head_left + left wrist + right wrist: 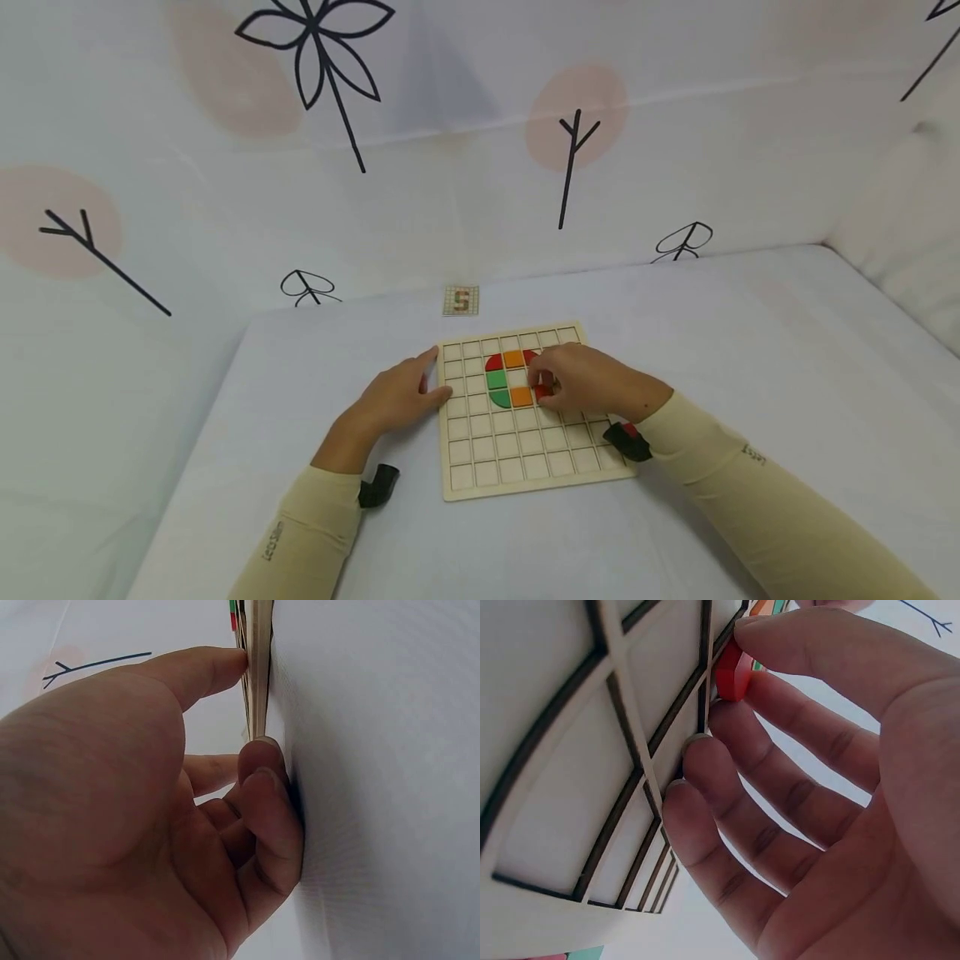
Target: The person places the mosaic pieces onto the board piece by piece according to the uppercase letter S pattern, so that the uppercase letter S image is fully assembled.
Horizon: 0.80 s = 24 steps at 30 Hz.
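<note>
On the table lies a square wooden grid board [495, 454], with several coloured tiles set in its upper middle. A rounded red tile [493, 362], an orange tile [513, 358], a green square tile [497, 380], a rounded green tile [500, 399] and another orange tile [521, 396] form a curve. My right hand [581, 379] pinches a red tile [735, 671] between thumb and index finger, close over the board; its other fingertips touch the grid. My left hand [397, 396] holds the board's left edge, thumb over the rim and fingers curled against the side.
A small pattern card [461, 300] with a tile figure in a grid lies behind the board. The white-covered table [750, 333] meets a printed cloth backdrop [465, 192] at the back. Black devices sit at both wrists.
</note>
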### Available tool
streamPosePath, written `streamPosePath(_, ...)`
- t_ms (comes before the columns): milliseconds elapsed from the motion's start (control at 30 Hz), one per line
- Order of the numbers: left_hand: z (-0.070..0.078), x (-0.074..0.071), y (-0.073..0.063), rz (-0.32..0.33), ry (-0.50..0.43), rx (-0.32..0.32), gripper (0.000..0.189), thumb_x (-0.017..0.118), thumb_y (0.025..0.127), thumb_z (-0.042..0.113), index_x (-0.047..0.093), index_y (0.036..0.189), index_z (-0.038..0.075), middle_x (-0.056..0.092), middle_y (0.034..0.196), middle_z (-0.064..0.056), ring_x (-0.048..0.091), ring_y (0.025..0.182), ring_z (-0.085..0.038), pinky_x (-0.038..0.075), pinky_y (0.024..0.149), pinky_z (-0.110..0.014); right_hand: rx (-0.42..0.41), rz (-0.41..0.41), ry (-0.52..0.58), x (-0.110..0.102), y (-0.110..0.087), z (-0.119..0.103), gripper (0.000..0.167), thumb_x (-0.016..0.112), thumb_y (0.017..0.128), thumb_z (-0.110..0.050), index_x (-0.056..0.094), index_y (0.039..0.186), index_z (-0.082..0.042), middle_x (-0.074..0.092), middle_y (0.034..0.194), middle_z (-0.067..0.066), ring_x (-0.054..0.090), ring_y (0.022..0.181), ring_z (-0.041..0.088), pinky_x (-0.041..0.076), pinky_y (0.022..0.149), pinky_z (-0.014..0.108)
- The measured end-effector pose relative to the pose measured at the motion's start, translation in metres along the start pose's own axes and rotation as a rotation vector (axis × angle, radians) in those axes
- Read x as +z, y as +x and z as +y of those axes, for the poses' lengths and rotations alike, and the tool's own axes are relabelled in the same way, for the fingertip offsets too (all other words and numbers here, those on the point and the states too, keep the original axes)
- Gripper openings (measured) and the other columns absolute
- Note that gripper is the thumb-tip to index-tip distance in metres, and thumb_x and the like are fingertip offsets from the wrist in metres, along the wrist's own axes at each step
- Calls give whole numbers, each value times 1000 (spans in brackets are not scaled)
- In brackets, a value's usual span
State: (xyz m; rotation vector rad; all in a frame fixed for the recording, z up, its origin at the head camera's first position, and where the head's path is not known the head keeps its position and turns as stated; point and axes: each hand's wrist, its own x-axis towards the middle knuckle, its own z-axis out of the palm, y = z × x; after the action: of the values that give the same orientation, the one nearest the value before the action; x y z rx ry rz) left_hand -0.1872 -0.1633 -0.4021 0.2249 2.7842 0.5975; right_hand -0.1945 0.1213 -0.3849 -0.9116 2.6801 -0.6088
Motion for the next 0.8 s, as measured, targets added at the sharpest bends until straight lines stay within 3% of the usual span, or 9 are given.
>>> streamPosePath(800, -2, 3, 2, 16, 0, -9, 79, 66, 94, 46, 30, 159, 17, 54, 83, -2, 47, 68, -15, 38, 62, -30, -3, 8, -2, 3, 2, 4, 11, 77, 86, -15, 71, 94, -17, 62, 82, -5, 53, 76, 11, 48, 71, 26)
